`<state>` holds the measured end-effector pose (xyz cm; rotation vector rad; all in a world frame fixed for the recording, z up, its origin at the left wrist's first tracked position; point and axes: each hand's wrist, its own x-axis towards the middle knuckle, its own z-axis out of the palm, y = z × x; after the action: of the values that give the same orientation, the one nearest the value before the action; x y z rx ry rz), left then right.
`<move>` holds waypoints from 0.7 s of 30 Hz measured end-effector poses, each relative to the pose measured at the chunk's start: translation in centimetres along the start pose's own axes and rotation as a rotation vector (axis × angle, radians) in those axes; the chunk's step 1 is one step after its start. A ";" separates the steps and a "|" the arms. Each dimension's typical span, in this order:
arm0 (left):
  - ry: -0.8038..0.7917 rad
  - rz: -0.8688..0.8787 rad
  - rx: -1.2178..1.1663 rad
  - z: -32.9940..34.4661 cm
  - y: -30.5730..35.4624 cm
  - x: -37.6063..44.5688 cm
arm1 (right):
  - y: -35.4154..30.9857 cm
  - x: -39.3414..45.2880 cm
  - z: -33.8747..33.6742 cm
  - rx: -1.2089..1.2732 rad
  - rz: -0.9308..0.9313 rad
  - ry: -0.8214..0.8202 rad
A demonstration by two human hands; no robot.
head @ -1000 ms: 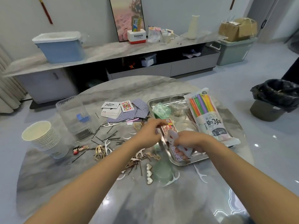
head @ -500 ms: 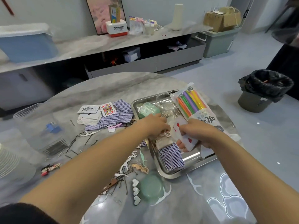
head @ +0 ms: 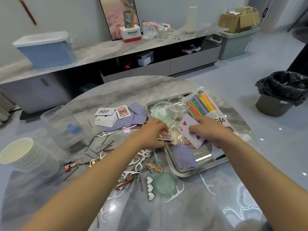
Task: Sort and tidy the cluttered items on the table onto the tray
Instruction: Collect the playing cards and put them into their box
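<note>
**Cards going onto the tray**

My right hand (head: 210,130) grasps a playing card, the three of hearts (head: 190,133), face up and tilted, over the middle of the steel tray (head: 204,153). My left hand (head: 150,135) is at the tray's left rim, its fingers curled on a small card box (head: 165,136) that sits just inside the edge.

In the tray's near end lies a stack of blue-backed cards (head: 182,156), face down. At its far end stand two clear plastic cups (head: 164,112), one with something pale green in it, and a pack of coloured straws (head: 204,105) lies along the right side, partly over the rim.

The rest of the cards (head: 120,118) are spread on the tabletop (head: 191,212) left of the tray, some face up, some face down. Nearer me the tabletop carries scattered black hairpins (head: 100,147), white floss picks (head: 143,154), a green lid (head: 165,183), three heart-shaped clips (head: 150,187) and a brown hair clip (head: 124,181). A stack of paper cups (head: 25,155) lies at the far left, with a clear container (head: 66,127) beside it.
</note>
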<state>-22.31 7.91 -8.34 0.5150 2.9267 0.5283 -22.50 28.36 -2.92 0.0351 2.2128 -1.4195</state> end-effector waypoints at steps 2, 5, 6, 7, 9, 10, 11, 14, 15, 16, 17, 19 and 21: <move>-0.024 -0.023 0.001 0.3 -0.1 0.0 | -0.1 0.0 -0.1 -0.014 0.001 0.020; -0.036 -0.057 0.059 0.4 -0.1 0.6 | -0.1 0.1 -0.2 -0.019 0.001 0.035; -0.049 -0.066 0.078 0.4 0.0 0.9 | -0.1 0.2 -0.2 -0.029 -0.001 0.038; -0.068 -0.074 0.094 0.3 0.1 1.2 | -0.1 0.2 -0.2 -0.044 -0.004 0.038; -0.105 -0.081 0.121 0.2 0.4 1.5 | -0.1 0.2 -0.3 -0.086 0.000 0.025; -0.115 -0.082 0.124 0.2 0.5 1.5 | -0.1 0.1 -0.3 -0.110 0.006 0.015; -0.110 -0.077 0.110 0.1 0.5 1.3 | -0.1 0.1 -0.4 -0.140 0.012 0.012; -0.032 -0.070 -0.026 -0.4 0.2 0.1 | -0.1 0.0 -0.6 -0.228 0.004 0.037; -0.015 -0.070 -0.072 -0.5 0.1 -0.5 | -0.2 -0.1 -0.5 -0.231 0.005 0.045; -0.013 -0.079 -0.102 -0.7 0.0 -1.2 | -0.2 -0.1 -0.3 -0.224 0.006 0.047; -0.021 -0.089 -0.123 -0.8 0.0 -1.9 | -0.3 -0.3 0.0 -0.223 0.009 0.041; -0.018 -0.114 -0.160 -0.7 0.0 -3.4 | -0.6 -0.6 0.7 -0.212 0.015 0.010; 0.060 -0.132 -0.232 -0.9 0.1 -5.3 | -0.8 -1.1 1.2 -0.141 0.019 -0.037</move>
<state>-17.51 5.88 -7.14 0.2797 2.8746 0.8646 -21.33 27.21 -2.18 -0.0189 2.2698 -1.2414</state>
